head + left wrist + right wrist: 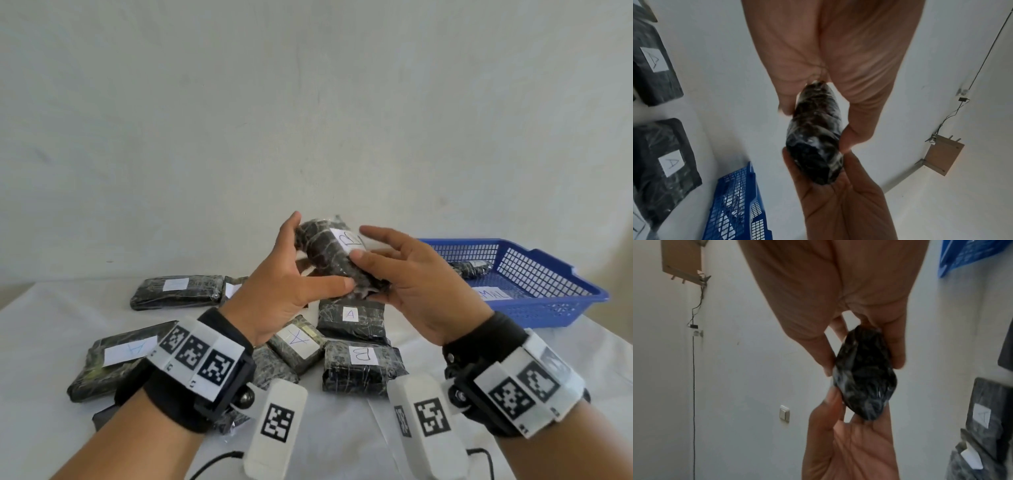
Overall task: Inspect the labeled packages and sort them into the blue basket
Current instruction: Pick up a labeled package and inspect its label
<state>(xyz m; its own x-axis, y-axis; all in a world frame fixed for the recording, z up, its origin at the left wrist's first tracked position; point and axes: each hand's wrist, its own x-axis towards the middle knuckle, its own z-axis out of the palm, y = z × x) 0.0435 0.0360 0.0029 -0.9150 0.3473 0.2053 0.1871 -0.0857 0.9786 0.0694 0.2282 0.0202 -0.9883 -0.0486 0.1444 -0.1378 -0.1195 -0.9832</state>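
Hands are sharing one dark wrapped package (329, 260): left hand (284, 284) and right hand (411, 281) each pinch an end, raised so its B label (350, 240) faces up, probably to read it. Blue basket (555, 308) sits just beyond the right hand, one package (474, 268) already inside; the A and B packages lie under the hands.

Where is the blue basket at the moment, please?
In the head view, the blue basket sits on the table at the right, near the wall, beyond the right hand, with a package inside.

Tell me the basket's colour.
Blue: the basket is a blue plastic mesh, clearest in the head view.
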